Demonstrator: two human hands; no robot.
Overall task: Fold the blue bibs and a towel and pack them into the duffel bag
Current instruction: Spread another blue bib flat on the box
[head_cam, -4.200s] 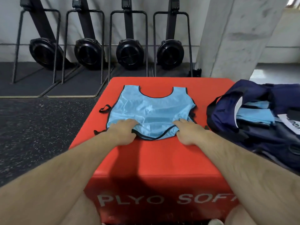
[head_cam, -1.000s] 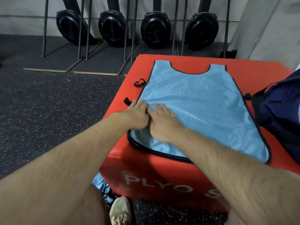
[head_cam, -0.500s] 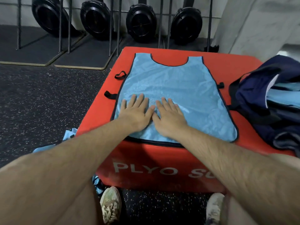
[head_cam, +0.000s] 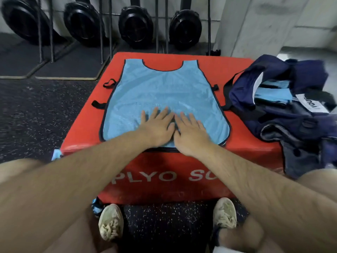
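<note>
Red plyo box (head_cam: pixel 242 143) on speckled floor (head_cam: pixel 36 110); four black fan machines (head_cam: pixel 135 27) behind w/ concrete pillar (head_cam: pixel 264 24).

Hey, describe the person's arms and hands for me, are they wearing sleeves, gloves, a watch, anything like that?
Both forearms are bare, with visible hair and no sleeves in view. The left hand and the right hand wear no gloves, and no rings, watch or wristband show. Lower down, the person wears worn, off-white lace-up sneakers.

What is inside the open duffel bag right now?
Inside the duffel bag lie folded light-blue bibs, stacked near its opening beside a white label. How many there are, and anything beneath them, is hidden by the bag's fabric.
</note>
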